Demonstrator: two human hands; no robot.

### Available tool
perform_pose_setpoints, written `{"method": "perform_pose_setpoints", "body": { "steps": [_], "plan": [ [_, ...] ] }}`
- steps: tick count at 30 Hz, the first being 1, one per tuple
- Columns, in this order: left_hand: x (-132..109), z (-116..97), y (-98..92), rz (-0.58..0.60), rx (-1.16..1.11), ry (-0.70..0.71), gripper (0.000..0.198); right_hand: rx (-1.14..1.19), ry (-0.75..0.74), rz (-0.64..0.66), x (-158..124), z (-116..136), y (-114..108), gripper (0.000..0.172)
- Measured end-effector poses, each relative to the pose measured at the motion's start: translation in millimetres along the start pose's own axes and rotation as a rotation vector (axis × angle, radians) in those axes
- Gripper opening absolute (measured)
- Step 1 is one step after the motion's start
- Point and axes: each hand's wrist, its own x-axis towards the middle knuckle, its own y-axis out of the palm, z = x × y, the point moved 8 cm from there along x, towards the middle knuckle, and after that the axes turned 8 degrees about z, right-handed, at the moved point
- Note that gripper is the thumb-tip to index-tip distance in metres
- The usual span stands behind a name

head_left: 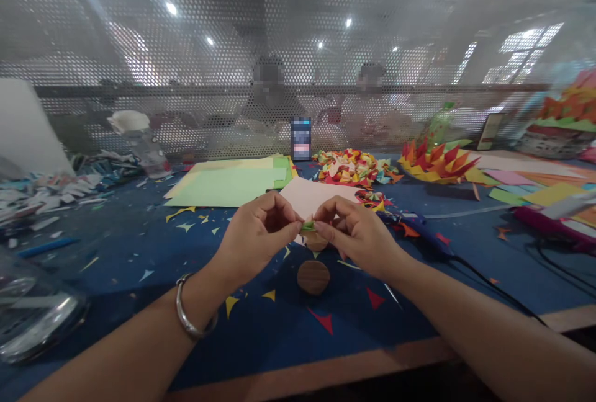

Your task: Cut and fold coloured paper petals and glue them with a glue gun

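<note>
Blue worktop [261, 337], matte, pale-edged along the front, w/ a perforated metal screen [186, 67] behind it. Center, just above the worktop: a small green folded piece [308, 226], prob. paper, pinched betw. the left hand [254, 237] and right hand [361, 234]. Fingers [288, 232] of both are narrow, tips closed on it from either side; exact fold hidden. Smooth, rounded silver bangle [189, 312] on left wrist.

Directly below/behind the piece: a round wooden block [316, 241], partly hidden by the hands. Nearer the viewer, a brown wooden disc [313, 277] w/ visible grain.

Around these: thin, pointed scraps, e.g. a red triangle [375, 298]. Behind the hands, a flat pale pink sheet [298, 194]; to its left, smooth light-green sheets [223, 185], stacked. Beyond, a heap of crinkled multicolored bits [351, 167] & an upright phone [301, 139]. Farther R, a spiky red-orange-yellow paper ring [435, 163]; nearer, a blue tool [423, 234] w/ thin black cord [493, 287]. Far L: loose pile of whitish shreds [56, 194], plus a clear, glossy plastic container [41, 309], blurred.
</note>
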Motion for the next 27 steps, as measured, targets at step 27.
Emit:
{"method": "perform_pose_setpoints", "body": {
  "steps": [27],
  "plan": [
    [-0.9,-3.4,5.8,0.037,0.031,0.077,0.018,-0.046,0.039,0.054,1.1,-4.3,6.3,0.013]
  ]
}}
